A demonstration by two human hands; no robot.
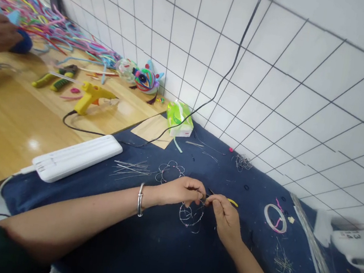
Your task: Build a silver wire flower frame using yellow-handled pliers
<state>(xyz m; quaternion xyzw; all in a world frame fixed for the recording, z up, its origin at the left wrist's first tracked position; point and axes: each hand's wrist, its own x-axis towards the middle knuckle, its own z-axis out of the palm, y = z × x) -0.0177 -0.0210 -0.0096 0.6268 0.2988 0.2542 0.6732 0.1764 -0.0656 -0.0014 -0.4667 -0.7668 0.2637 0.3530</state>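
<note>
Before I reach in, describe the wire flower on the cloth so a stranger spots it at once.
Start from the dark blue cloth and find the left hand, with a bracelet at its wrist. Just beyond that wrist lies the wire flower. Its looped shape sets it apart from the straight wires to its left, and its place from the wire piece on the hand's near side.

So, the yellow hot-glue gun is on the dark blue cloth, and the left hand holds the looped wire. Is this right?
Not quite: the head view shows the yellow hot-glue gun on the wooden table. The left hand does hold the looped wire.
</note>
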